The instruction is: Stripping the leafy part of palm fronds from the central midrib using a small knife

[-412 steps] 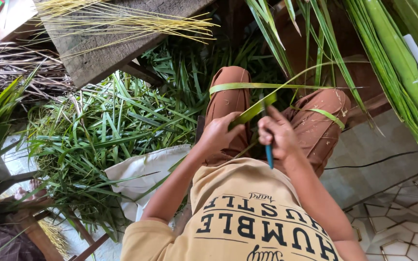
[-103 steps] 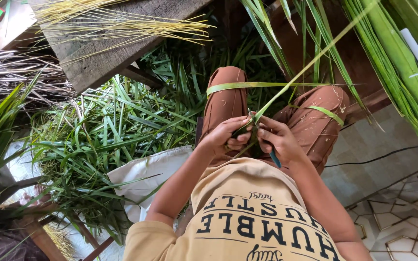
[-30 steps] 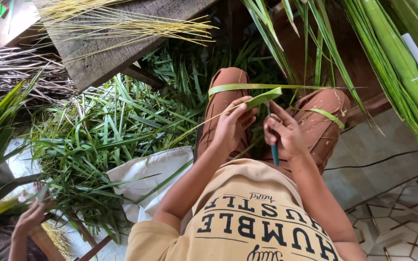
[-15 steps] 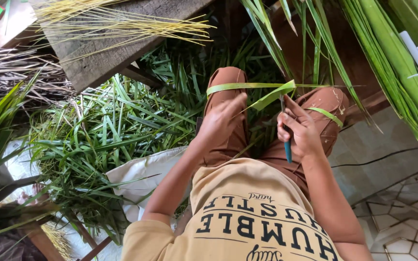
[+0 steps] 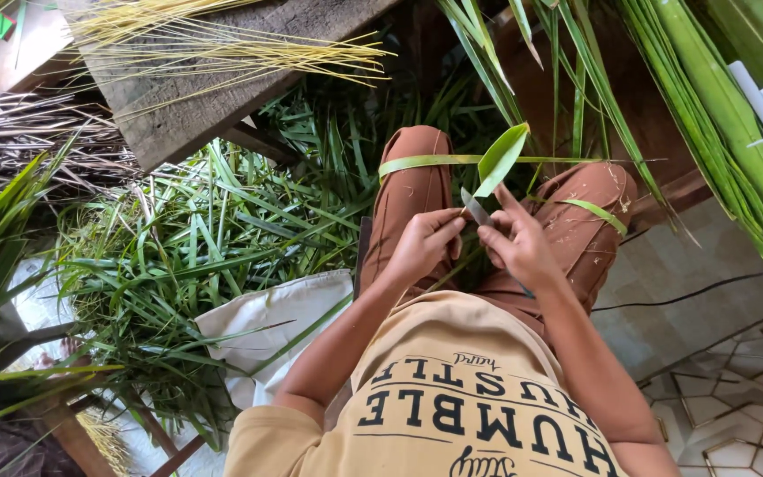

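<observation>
A green leaf strip (image 5: 498, 161) stands up over the person's lap, between the two knees, its broad folded tip tilted to the right. Its lower end runs down to the fingers of both hands. The left hand (image 5: 421, 246) has its fingers curled close together, pinching the base of the strip between thumb and fingertips. The right hand (image 5: 516, 243) meets it from the other side, fingers narrow and closed on a small knife (image 5: 476, 208) whose grey blade lies against the strip just above the left thumb. A second long leaf (image 5: 452, 161) lies flat across both thighs of the brown trousers (image 5: 412, 190), touching them.

To the left of the legs a thick pile of cut green leaves (image 5: 187, 256) covers the ground, and a white cloth bag (image 5: 267, 327) lies at its near edge, beside the left forearm. A weathered wooden plank (image 5: 222, 84) slants above the pile with a bundle of yellow dried stalks (image 5: 222, 49) on it. Long green fronds (image 5: 717, 115) hang at the upper right, above a tiled floor (image 5: 735, 389).
</observation>
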